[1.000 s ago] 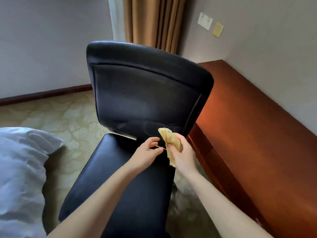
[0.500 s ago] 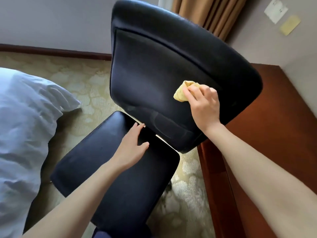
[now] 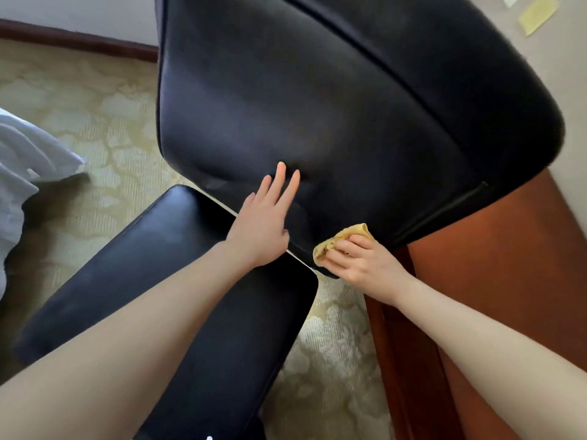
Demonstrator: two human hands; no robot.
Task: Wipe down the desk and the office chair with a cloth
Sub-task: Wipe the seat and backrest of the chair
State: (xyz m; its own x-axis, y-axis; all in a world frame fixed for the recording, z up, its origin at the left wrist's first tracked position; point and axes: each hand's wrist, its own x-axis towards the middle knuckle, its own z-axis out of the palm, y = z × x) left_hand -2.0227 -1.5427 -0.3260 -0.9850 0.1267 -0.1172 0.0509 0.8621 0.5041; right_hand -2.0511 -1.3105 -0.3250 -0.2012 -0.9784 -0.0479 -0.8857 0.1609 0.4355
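Head view. Chair (image 3: 397, 160) filled most of the frame: backrest (image 3: 317, 106) at 12 o'clock, seat (image 3: 190, 296) at 7 o'clock. My right hand (image 3: 362, 258) sat at 4 o'clock of centre, fingers curled over the yellow cloth (image 3: 346, 235), which was bunched small and pressed on the backrest's lower right corner, just above the gap to the seat. My left hand (image 3: 263, 223) lay near centre, holding nothing, fingers straight and slightly spread, tips on the lower backrest; I judged it to be bracing. Desk (image 3: 508, 281) ran from 3 to 5 o'clock, red-brown top; the backrest's right edge overlapped it in view, and I could not tell whether they touched. Carpet (image 3: 95, 128) at 10 o'clock, bedding (image 3: 25, 160) at 9 o'clock. Judgement: backrest wipe in hand, at its bottom edge; the frame did not show whether seat or desk had been wiped. Risks noted. (1) The push came at a corner, off the chair's axis; if the chair swivels or rolls, it could turn away, the cloth could skid off the edge, and the backrest could knock the desk. (2) The wad was small, so each stroke would cover a narrow strip and could leave gaps. (3) So near the gap, the cloth or my fingers could catch there if the backrest tilted under pressure.
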